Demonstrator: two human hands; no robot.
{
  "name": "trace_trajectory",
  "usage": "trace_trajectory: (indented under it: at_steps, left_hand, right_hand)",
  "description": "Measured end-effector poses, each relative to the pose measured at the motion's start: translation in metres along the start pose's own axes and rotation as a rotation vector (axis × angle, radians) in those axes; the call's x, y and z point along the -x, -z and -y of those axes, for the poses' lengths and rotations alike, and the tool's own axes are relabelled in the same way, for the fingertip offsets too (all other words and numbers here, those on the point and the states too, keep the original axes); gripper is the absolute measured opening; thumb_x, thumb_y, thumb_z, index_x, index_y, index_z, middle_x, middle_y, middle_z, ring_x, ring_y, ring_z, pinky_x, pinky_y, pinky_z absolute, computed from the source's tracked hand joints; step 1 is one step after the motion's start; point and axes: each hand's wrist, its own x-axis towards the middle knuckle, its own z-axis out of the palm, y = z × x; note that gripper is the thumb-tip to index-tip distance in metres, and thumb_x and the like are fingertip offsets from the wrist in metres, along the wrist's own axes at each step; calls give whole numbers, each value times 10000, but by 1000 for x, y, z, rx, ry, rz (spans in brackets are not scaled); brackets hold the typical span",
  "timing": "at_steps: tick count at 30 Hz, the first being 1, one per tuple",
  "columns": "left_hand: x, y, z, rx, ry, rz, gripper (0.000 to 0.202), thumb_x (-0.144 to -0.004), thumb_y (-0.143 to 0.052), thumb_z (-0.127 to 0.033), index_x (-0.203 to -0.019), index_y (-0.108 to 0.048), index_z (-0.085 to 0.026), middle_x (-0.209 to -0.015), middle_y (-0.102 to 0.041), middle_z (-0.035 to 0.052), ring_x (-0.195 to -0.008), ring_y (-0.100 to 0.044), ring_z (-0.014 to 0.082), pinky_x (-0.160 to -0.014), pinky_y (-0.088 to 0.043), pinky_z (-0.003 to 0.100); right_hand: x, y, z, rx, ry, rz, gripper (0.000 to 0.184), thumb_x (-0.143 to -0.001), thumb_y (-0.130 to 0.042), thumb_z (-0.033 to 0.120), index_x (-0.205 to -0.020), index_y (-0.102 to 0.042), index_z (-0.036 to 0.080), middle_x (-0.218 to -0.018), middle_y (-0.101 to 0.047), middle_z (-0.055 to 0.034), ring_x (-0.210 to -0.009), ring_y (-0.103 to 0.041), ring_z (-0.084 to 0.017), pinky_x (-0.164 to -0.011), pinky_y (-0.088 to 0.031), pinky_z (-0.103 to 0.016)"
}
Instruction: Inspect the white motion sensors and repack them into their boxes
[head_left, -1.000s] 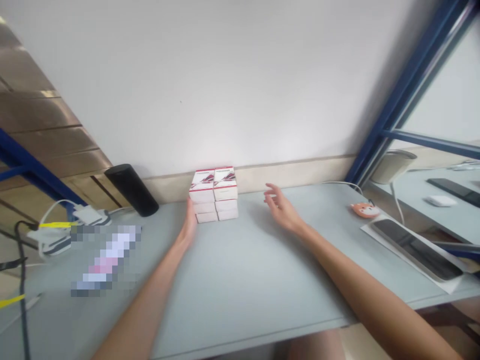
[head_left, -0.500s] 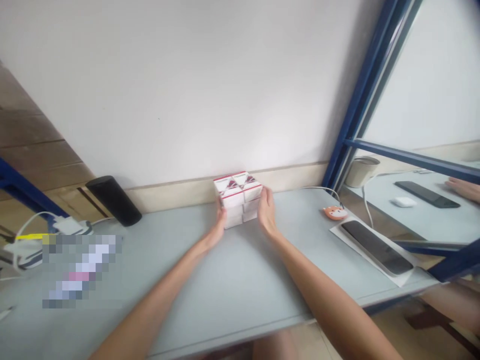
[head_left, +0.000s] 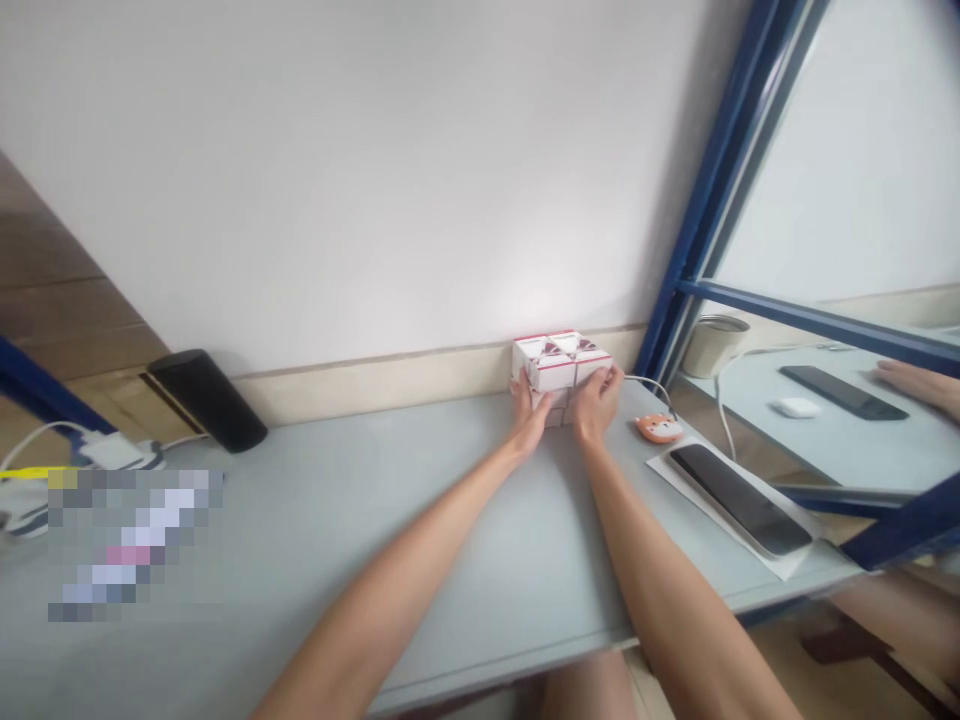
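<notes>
Head: left hand (head_left: 529, 422), right hand (head_left: 598, 403) grip box stack (head_left: 561, 362) (runs along wall (head_left: 337, 180), probably).

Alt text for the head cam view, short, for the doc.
The left hand and right hand clasp a stack of white boxes with red trim at the back of a pale grey desk. A black phone on a white sheet and a small orange fox-faced object lie to the right; a black cylinder stands left.

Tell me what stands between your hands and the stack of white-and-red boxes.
Nothing visible does: the left hand and right hand both touch the sides of the stack of white-and-red boxes directly. The orange fox-faced object lies off to the right, clear of them.
</notes>
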Motion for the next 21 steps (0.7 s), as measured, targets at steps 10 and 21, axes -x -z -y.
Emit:
trace_trajectory:
  at_steps: [10,21]
  left_hand:
    - [5,-15,-5,-59,8,-151,961,-990,-388,-734,-1691,62,-254,-1779,133,23,-1615,199,218,-1330,48,399]
    - [3,-4,-11,-132,69,-131,936,-1002,-395,-694,-1691,41,-236,-1779,151,53,-1630,167,225,-1327,41,384]
  right_hand:
    - [-8,-2,-12,-30,8,58,507,-1004,-286,620,-1261,-492,235,-1175,-653,-121,-1094,-636,-277,-1004,-466,-433]
    - [-15,4,-9,-138,-3,72,424,-931,-402,635,-1051,-520,246,-1008,-621,-63,-1029,-575,-274,-947,-449,-404]
